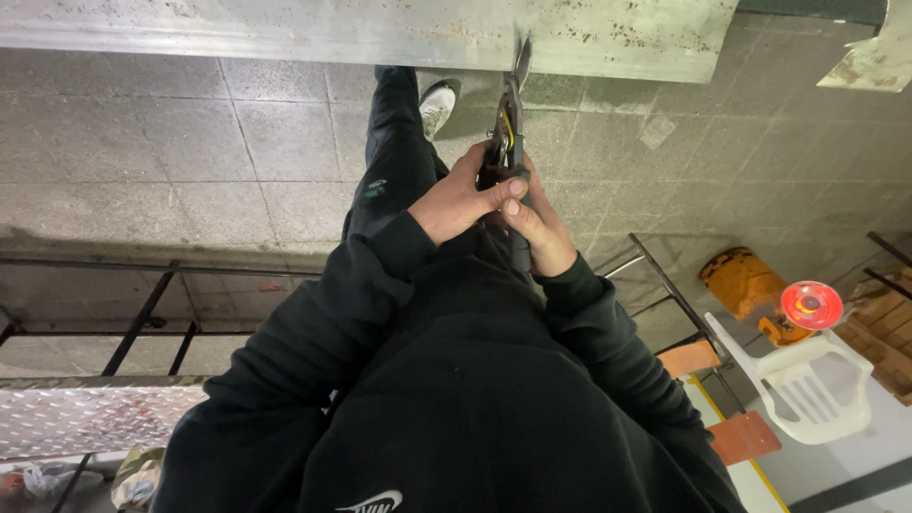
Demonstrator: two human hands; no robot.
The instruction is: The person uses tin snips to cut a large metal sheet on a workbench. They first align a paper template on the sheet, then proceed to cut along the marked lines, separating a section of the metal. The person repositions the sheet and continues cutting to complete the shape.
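My left hand [464, 197] and my right hand [540, 224] are clasped together around the handles of a pair of metal snips [510, 123], held out in front of my dark hooded top. The snips point away from me. Their blade tips meet the near edge of a long, rust-speckled grey metal sheet [380, 28] that runs across the top of the view. My thumbs press on the handles. One dark-trousered leg and a white shoe [438, 103] show beneath the snips.
Far below lies a grey tiled floor [142, 142]. Black metal scaffold bars [142, 323] and a checker-plate platform [85, 418] are at the left. At the right stand a white plastic chair [807, 389], an orange cylinder [746, 280], a round red disc [811, 304] and wooden pallets [883, 323].
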